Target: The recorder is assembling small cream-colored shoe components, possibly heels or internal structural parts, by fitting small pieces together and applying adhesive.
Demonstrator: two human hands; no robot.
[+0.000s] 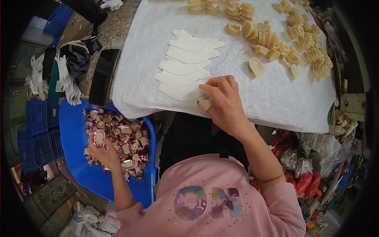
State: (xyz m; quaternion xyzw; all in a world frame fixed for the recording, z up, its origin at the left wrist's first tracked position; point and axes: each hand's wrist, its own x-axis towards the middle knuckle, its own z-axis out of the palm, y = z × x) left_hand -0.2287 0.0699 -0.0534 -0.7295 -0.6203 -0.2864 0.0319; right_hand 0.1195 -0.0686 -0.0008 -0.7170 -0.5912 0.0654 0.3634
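My left hand (103,153) reaches into a blue bin (73,158) at the left. Its thumb and fingers close around a small pale piece with a shiny pink rim (99,138). Many similar pink-and-beige pieces (126,149) fill the bin. Over the white-covered table, my right hand (223,98) has its index finger at the right end of the nearest curved white sheet piece (179,93). A beige cover (204,105) appears to sit on the right thumb, apart from the index finger. Several such white pieces (193,42) overlap in a column going away from me.
Cream-coloured moulded blocks (268,39) lie in piles across the far right of the white table cover (150,91). A black phone (104,77) rests left of the cover, near cloths and gloves (73,79). Red and clear plastic bags (304,170) crowd the right side below table level.
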